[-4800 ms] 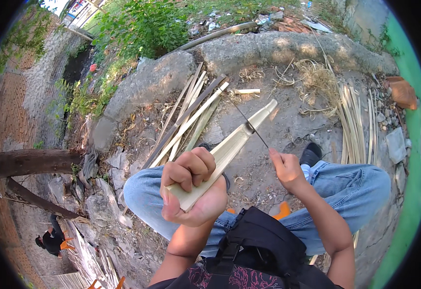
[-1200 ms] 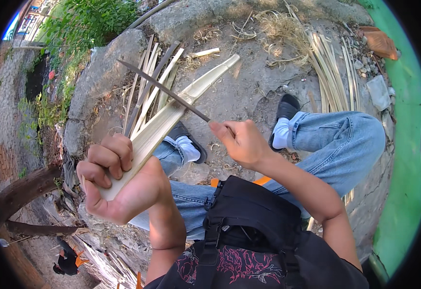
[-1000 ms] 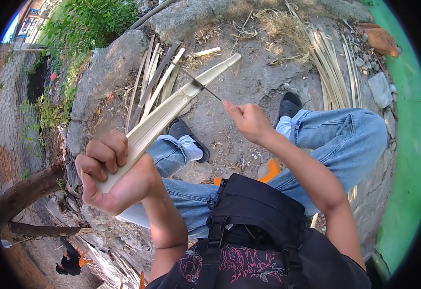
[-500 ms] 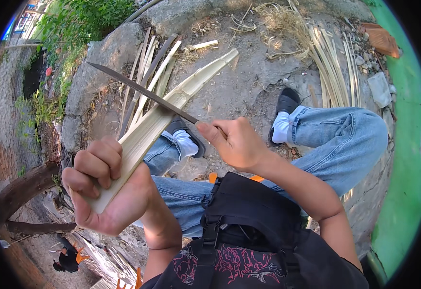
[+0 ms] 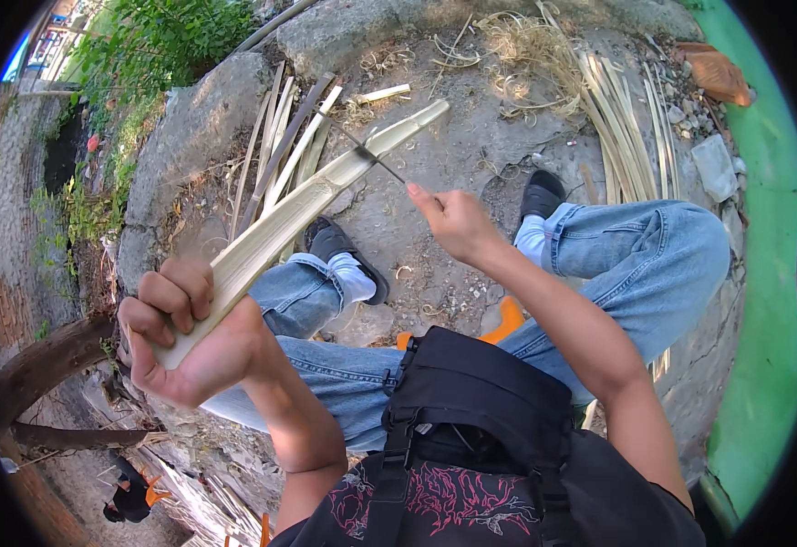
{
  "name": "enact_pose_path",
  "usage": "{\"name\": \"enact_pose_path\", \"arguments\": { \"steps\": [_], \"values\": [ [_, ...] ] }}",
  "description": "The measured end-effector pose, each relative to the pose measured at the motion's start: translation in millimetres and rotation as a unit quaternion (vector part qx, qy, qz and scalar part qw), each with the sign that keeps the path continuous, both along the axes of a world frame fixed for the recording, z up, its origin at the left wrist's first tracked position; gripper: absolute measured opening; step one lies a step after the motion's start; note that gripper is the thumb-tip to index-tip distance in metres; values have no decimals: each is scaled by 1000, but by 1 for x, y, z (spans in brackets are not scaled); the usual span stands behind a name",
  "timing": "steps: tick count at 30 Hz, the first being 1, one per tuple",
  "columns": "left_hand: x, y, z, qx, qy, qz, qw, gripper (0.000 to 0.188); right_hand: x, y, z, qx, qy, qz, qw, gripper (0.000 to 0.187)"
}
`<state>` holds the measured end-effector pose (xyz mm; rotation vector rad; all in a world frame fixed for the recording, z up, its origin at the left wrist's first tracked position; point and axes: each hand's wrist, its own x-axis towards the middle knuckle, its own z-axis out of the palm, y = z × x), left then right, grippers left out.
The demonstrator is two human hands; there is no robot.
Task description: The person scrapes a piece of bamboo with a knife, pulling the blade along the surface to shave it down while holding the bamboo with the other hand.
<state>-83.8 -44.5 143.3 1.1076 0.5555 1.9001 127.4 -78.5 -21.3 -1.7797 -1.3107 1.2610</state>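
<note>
My left hand (image 5: 200, 342) is wrapped round the near end of a long, pale split bamboo piece (image 5: 275, 219). The bamboo slants away up to the right, and a node shows as a ridge across it. In my right hand (image 5: 462, 226) is the handle of a long, narrow knife (image 5: 388, 169), thumb laid toward the blade. The dark blade lies across the bamboo beyond the node, toward its far end. Motion smears the blade a little, and my fingers hide the handle.
Split strips (image 5: 282, 150) lie beyond the bamboo, with a bundle of pale strips (image 5: 619, 137) at right. Curly shavings (image 5: 531, 59) cover ground at the back. My sandalled feet are apart below. A green wall (image 5: 763, 273) borders the right; another person (image 5: 131, 500) is at lower left.
My right hand has moved the knife away from me along the bamboo, from before the node to past it. My left hand and the bamboo's near end have shifted slightly up.
</note>
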Motion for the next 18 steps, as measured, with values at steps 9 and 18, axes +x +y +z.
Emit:
{"name": "enact_pose_path", "arguments": {
  "steps": [9, 18],
  "values": [
    [1, 0, 3, -7, -14, -3, 1000, 22, 7, 4, -5, -9, -43, 2, 999, 68],
    [12, -6, 14, 6, -4, -19, 1000, 23, 5, -5, -5, 59, -8, 11, 998, 71]
  ]
}}
